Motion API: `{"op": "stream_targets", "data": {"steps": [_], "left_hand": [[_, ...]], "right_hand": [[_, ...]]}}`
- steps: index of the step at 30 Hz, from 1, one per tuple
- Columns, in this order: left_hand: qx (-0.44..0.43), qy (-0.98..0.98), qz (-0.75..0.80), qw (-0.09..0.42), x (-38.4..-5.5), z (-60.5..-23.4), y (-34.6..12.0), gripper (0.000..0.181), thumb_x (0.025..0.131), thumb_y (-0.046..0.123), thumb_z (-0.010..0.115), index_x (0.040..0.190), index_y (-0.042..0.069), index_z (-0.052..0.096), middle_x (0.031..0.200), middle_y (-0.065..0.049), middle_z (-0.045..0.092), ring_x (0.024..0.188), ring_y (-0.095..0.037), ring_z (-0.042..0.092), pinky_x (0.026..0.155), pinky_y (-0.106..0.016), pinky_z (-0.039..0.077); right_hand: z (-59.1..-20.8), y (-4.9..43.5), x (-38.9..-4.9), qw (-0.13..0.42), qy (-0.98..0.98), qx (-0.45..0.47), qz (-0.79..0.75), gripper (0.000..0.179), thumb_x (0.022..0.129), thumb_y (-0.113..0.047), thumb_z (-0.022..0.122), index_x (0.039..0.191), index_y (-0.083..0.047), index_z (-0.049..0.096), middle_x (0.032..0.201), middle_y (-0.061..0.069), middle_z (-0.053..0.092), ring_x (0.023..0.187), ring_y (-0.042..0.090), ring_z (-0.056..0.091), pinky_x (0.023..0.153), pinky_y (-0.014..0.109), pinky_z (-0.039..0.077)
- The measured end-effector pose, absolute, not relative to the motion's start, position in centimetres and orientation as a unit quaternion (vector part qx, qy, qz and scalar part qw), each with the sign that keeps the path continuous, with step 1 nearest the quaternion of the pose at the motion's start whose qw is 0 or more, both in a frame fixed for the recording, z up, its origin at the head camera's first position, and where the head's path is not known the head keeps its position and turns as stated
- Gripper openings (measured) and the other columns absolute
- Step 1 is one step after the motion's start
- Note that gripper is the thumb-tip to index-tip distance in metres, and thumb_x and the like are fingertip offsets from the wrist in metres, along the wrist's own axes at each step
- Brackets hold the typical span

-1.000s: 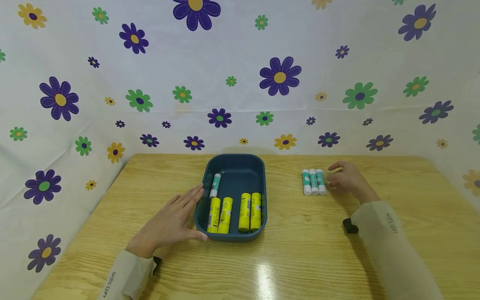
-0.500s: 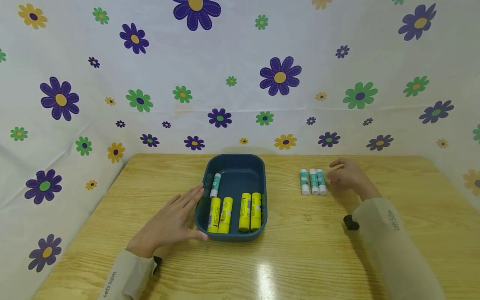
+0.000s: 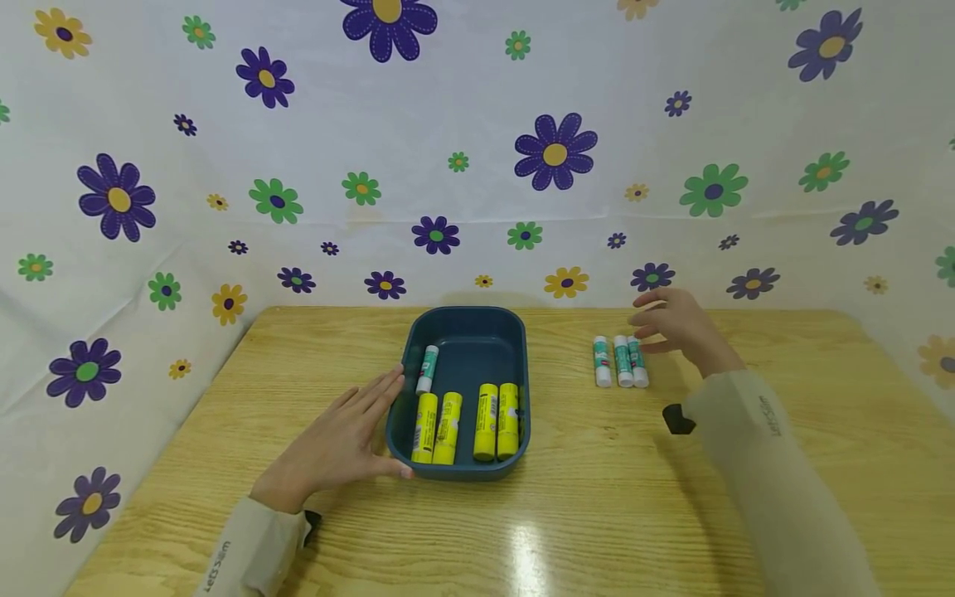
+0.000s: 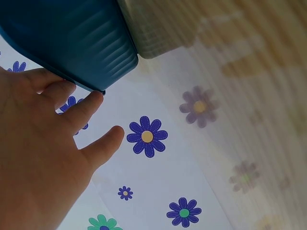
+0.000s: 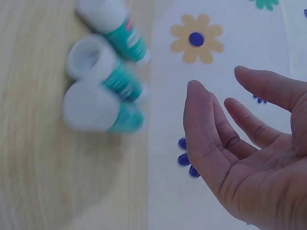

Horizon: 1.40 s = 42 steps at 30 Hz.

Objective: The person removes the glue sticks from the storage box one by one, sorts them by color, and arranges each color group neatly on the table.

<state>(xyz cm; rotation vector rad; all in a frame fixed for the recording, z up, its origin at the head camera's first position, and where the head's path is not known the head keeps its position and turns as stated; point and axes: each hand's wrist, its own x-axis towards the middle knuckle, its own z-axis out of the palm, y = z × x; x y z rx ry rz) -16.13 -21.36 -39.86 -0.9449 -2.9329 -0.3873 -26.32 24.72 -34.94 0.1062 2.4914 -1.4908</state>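
Observation:
My left hand (image 3: pixel 332 452) rests with straight, spread fingers along the left side of a dark blue tray (image 3: pixel 477 474); in the left wrist view its fingertips touch the tray's rim. Inside the tray lie several yellow glue sticks (image 3: pixel 447 429) and one smaller green-and-white glue stick (image 3: pixel 427 370). On the table to the right, three green-and-white glue sticks lie side by side, the left one (image 3: pixel 602 361) slightly apart from the middle one (image 3: pixel 622 361) and the right one (image 3: pixel 638 365). Above the right one hovers my right hand (image 3: pixel 682 327), fingers loosely bent and holding nothing.
The wooden table (image 3: pixel 582 514) runs to a white flowered cloth (image 3: pixel 477 108) hanging along its back and left side. Dark wrist straps (image 3: pixel 679 419) show under the sleeves.
My right hand has shifted left and away from me, over the right glue stick. The left glue stick of the three has moved away from the other two. My left hand stays put.

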Motion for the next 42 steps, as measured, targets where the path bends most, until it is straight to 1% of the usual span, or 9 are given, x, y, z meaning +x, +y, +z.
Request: {"op": "stream_targets", "data": {"steps": [6,9,14,18,23,28,31,37,42], "left_hand": [[-0.302,-0.945,-0.126,0.016,-16.1,-39.7,-21.3,0.12,0.078,0.074,0.07,0.158,-0.004,0.027,0.166,-0.016,0.022,0.147,-0.04,0.03,0.112,-0.066,0.029],[-0.302,-0.945,-0.127,0.017,-16.1,-39.7,-21.2,0.12,0.077,0.072,0.073,0.157,-0.004,0.027,0.166,-0.016,0.023,0.147,-0.04,0.031,0.112,-0.066,0.029],[-0.303,-0.945,-0.124,0.021,-16.1,-39.8,-21.3,0.12,0.076,0.069,0.076,0.157,-0.004,0.027,0.166,-0.017,0.023,0.146,-0.041,0.032,0.111,-0.067,0.03],[-0.303,-0.945,-0.122,0.021,-16.2,-39.9,-21.3,0.12,0.075,0.067,0.078,0.157,-0.004,0.027,0.166,-0.017,0.023,0.146,-0.041,0.032,0.112,-0.066,0.03],[-0.302,-0.945,-0.121,0.021,-16.2,-40.0,-21.3,0.12,0.075,0.066,0.079,0.157,-0.004,0.027,0.166,-0.017,0.024,0.147,-0.04,0.031,0.112,-0.066,0.031],[-0.303,-0.945,-0.119,0.024,-16.2,-40.0,-21.3,0.12,0.075,0.067,0.078,0.157,-0.004,0.028,0.166,-0.016,0.023,0.147,-0.04,0.031,0.112,-0.066,0.031],[-0.303,-0.945,-0.12,0.024,-16.2,-40.0,-21.3,0.12,0.076,0.069,0.076,0.157,-0.004,0.028,0.166,-0.016,0.023,0.147,-0.04,0.031,0.112,-0.066,0.03],[-0.305,-0.945,-0.119,0.025,-16.2,-40.0,-21.4,0.12,0.076,0.074,0.072,0.158,-0.004,0.028,0.166,-0.016,0.024,0.147,-0.04,0.032,0.112,-0.065,0.031],[-0.301,-0.946,-0.12,0.022,-16.2,-39.9,-21.4,0.12,0.076,0.072,0.074,0.158,-0.003,0.028,0.166,-0.016,0.024,0.147,-0.04,0.031,0.113,-0.065,0.03]], "right_hand": [[-32.9,21.8,-26.8,0.116,0.835,0.021,-0.538,0.053,0.104,-0.015,0.058,0.145,0.009,0.036,0.135,0.03,0.049,0.116,0.043,0.058,0.093,0.048,0.054],[-32.2,20.3,-27.0,0.118,0.823,0.011,-0.556,0.051,0.103,-0.014,0.059,0.144,0.008,0.038,0.133,0.028,0.05,0.109,0.037,0.06,0.094,0.049,0.054],[-31.5,18.2,-27.4,0.117,0.801,0.002,-0.588,0.046,0.103,-0.012,0.06,0.141,0.007,0.042,0.131,0.024,0.053,0.094,0.024,0.065,0.087,0.042,0.059],[-31.1,16.3,-27.6,0.112,0.787,-0.005,-0.607,0.044,0.102,-0.011,0.061,0.138,0.007,0.045,0.127,0.024,0.057,0.085,0.019,0.066,0.083,0.04,0.06],[-31.0,14.0,-27.9,0.116,0.778,-0.008,-0.618,0.045,0.101,-0.011,0.063,0.138,0.007,0.046,0.12,0.022,0.058,0.089,0.024,0.066,0.086,0.042,0.059],[-31.1,11.9,-28.1,0.12,0.767,0.001,-0.63,0.045,0.1,-0.01,0.063,0.139,0.007,0.048,0.122,0.023,0.059,0.104,0.036,0.065,0.091,0.049,0.056],[-31.2,10.6,-28.1,0.127,0.755,0.005,-0.643,0.045,0.099,-0.008,0.064,0.139,0.006,0.048,0.121,0.022,0.06,0.112,0.043,0.062,0.09,0.049,0.056],[-31.7,8.3,-28.2,0.151,0.732,0.005,-0.665,0.042,0.098,-0.007,0.066,0.136,0.005,0.05,0.117,0.02,0.061,0.112,0.044,0.062,0.084,0.045,0.06],[-32.5,6.7,-28.1,0.168,0.718,0.009,-0.675,0.037,0.099,-0.006,0.064,0.132,0.004,0.051,0.128,0.028,0.059,0.116,0.046,0.06,0.083,0.046,0.06]]}}
